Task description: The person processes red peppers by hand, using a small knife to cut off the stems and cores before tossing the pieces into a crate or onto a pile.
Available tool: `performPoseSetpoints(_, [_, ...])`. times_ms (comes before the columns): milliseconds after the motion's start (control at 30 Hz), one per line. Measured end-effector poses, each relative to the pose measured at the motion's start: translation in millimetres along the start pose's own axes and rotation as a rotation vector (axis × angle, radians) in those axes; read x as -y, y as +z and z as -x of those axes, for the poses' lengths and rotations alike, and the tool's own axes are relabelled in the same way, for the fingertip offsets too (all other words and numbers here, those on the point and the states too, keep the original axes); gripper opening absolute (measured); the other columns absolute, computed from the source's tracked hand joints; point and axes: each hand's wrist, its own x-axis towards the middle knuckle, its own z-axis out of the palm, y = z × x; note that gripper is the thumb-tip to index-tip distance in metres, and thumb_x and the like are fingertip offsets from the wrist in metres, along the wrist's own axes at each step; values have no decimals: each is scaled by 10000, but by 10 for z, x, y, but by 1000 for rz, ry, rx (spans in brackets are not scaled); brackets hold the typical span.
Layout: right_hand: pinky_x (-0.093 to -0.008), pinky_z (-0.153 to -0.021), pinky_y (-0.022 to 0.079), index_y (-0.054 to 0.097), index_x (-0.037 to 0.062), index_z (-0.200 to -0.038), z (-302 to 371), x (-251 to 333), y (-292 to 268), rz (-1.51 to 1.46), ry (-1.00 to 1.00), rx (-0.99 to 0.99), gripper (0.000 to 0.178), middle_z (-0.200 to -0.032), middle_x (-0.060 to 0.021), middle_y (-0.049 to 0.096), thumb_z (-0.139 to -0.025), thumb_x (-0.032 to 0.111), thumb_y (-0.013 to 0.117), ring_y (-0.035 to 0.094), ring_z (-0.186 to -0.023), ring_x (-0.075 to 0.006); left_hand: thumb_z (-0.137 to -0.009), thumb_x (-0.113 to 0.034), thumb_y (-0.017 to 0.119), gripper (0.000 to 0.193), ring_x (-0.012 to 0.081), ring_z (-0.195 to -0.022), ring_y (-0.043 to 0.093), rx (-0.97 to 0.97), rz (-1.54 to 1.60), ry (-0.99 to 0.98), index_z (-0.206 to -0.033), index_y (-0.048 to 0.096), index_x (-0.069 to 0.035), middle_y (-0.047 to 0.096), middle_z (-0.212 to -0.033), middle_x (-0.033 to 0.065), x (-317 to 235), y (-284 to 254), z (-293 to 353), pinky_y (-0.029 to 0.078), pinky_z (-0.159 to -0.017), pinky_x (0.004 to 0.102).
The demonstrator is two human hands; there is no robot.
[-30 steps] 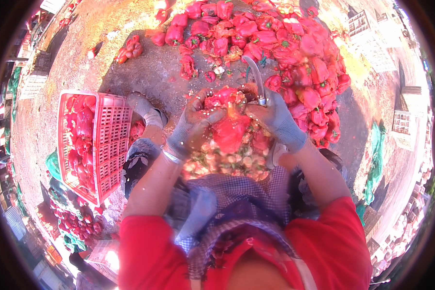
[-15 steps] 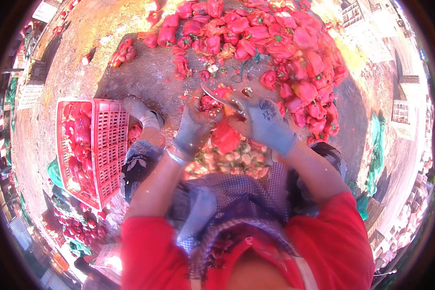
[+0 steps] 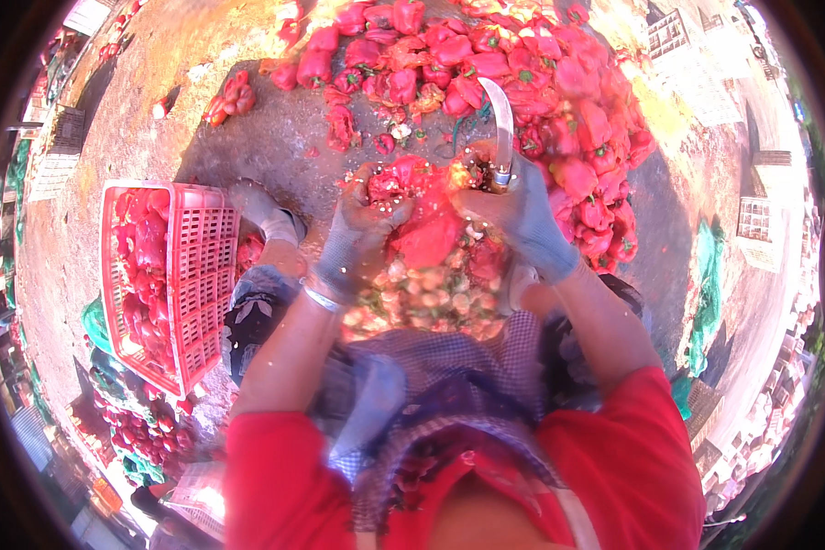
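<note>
Both my hands wear grey, seed-flecked work gloves and meet in front of my lap. My left hand [image 3: 356,234] is closed round a red bell pepper [image 3: 401,176], which looks opened up. In my right hand [image 3: 530,218] is a small knife [image 3: 501,115], its curved blade pointing up and away from me. The right thumb and fingers also press around a dark, seedy piece, probably a pepper core [image 3: 475,165]. Blurred red pepper flesh [image 3: 426,240] shows between the hands; whether it is held or dropping I cannot tell. Below lies a heap of cut pepper cores [image 3: 422,302].
A big heap of red peppers [image 3: 573,115] spreads ahead and to the right. At my left stands a pink plastic crate [image 3: 203,284] holding peppers. A few peppers [image 3: 234,96] lie apart at front left. Green netting [image 3: 706,293] lies on the ground at right.
The knife blade has swung from pointing left across the pepper to pointing up and away. My right hand has turned with it, and the pepper looks more opened.
</note>
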Motion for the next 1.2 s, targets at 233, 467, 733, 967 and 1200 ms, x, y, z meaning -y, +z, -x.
performPoseSetpoints(233, [-231, -673, 463, 579, 32, -1042, 49, 35, 81, -94, 63, 89, 364, -869, 7, 585, -721, 53, 751, 542, -774, -61, -874, -9, 627, 443, 164, -1005, 631, -21, 15, -97, -1280, 450, -18, 621, -1152, 78, 46, -5, 45, 530, -894, 309])
performPoseSetpoints(467, [-260, -690, 475, 576, -2, -1045, 31, -9, 83, 232, -171, -47, 359, -856, -18, 599, -738, 77, 744, 550, -773, -78, -879, -31, 633, 432, 149, -1014, 627, 17, -76, -6, -1266, 444, -8, 631, -1132, 81, -53, 18, 77, 524, -886, 286])
performPoseSetpoints(733, [-326, -715, 529, 581, -13, -1167, -217, 93, -58, 443, -229, -96, 583, -918, -90, 682, -728, 288, 820, 654, -797, -166, -859, 40, 623, 424, 169, -1037, 624, -102, -100, 40, -1242, 447, -13, 630, -1138, 94, 6, -130, 70, 525, -920, 329])
performPoseSetpoints(967, [-340, -789, 509, 480, 57, -1338, -34, -5, 61, 230, -18, 317, 746, -982, -114, 655, -735, 352, 806, 632, -886, -187, -865, -165, 678, 459, 160, -1047, 595, 37, -767, 200, -1234, 468, 11, 611, -1153, 91, -68, -211, -21, 462, -937, 290])
performPoseSetpoints(1200, [-344, -899, 475, 452, -20, -1334, 8, 111, 84, 450, -98, 266, 657, -1167, -114, 598, -782, 151, 764, 557, -1028, -148, -906, -191, 639, 546, 153, -1162, 511, 117, -723, 84, -1344, 395, 25, 543, -1262, 100, -153, -99, 50, 386, -1025, 296])
